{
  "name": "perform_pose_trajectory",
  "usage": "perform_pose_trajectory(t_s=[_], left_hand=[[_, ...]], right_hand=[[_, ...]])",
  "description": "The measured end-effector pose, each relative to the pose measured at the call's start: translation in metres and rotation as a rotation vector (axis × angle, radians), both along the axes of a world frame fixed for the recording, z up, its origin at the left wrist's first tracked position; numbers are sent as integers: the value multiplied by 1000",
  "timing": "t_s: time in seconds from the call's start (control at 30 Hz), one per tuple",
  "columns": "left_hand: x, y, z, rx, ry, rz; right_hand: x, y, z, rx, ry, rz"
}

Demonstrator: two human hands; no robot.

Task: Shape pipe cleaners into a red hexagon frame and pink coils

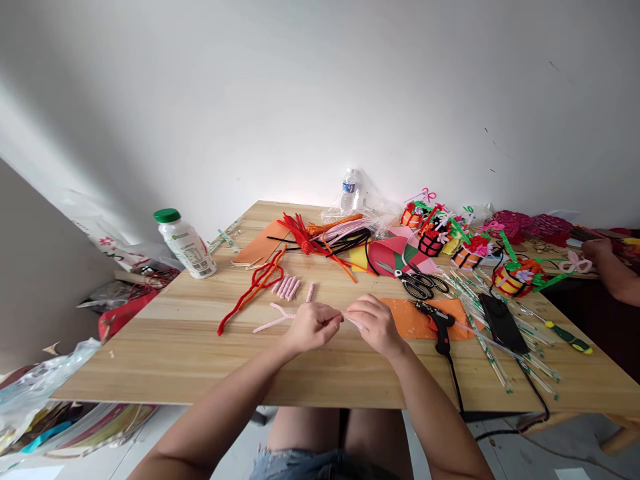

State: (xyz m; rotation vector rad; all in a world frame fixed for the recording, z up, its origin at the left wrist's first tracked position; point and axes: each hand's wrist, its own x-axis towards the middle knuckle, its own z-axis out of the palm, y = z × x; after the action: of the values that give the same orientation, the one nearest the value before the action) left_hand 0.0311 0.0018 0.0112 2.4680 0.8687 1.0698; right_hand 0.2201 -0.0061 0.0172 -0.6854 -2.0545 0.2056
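Note:
Both of my hands meet over the middle of the table. My left hand (316, 325) is closed in a pinch, with a pink pipe cleaner (273, 323) showing from under its left side. My right hand (377, 327) is also closed, and a pale pink strand (353, 321) shows between its fingers and the left fingertips. Whether the two pink pieces are one is hidden by the fingers. Just beyond my left hand lie several coiled pink pipe cleaners (287, 288) in a row and a single coil (311, 292). Red pipe cleaners (245, 297) rest further left.
A hot glue gun (440, 325), scissors (420, 283), a black phone (503, 323) and a screwdriver (570, 338) lie to the right, among wrapped sticks. Small decorated baskets (467, 257) stand behind them. A white bottle (185, 243) stands left. Another person's arm (613, 267) reaches in at far right.

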Motion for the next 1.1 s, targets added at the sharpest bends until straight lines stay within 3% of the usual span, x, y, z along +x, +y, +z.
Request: perform_pose_trajectory(t_s=[0.1,0.2,0.27,0.4,0.5,0.6,0.7,0.77,0.83,0.93,1.03,1.1], left_hand=[[-1,1,2,-154,-7,-38],[0,1,2,-56,34,-1],[1,2,0,79,34,35],[1,4,-6,341,-8,116],[0,5,-9,468,3,130],[1,4,-9,541,56,131],[3,2,-6,568,113,149],[3,1,-5,563,124,161],[3,0,-3,518,111,158],[2,-2,-1,337,78,113],[1,-4,2,145,32,43],[1,-3,2,120,16,32]], right_hand=[[1,-1,2,138,-88,-17],[0,0,0,34,-7,3],[-2,2,-3,-172,116,-11],[-2,3,-5,-837,436,-73],[-1,2,-1,-1221,582,97],[-2,1,0,-1356,566,270],[-5,1,-4,-1192,495,199],[-6,2,-7,-857,360,73],[-4,1,-6,-412,147,-24],[-1,-1,-1,90,-137,-59],[0,-3,2,189,-167,-38],[-1,-2,2,33,-52,-9]])
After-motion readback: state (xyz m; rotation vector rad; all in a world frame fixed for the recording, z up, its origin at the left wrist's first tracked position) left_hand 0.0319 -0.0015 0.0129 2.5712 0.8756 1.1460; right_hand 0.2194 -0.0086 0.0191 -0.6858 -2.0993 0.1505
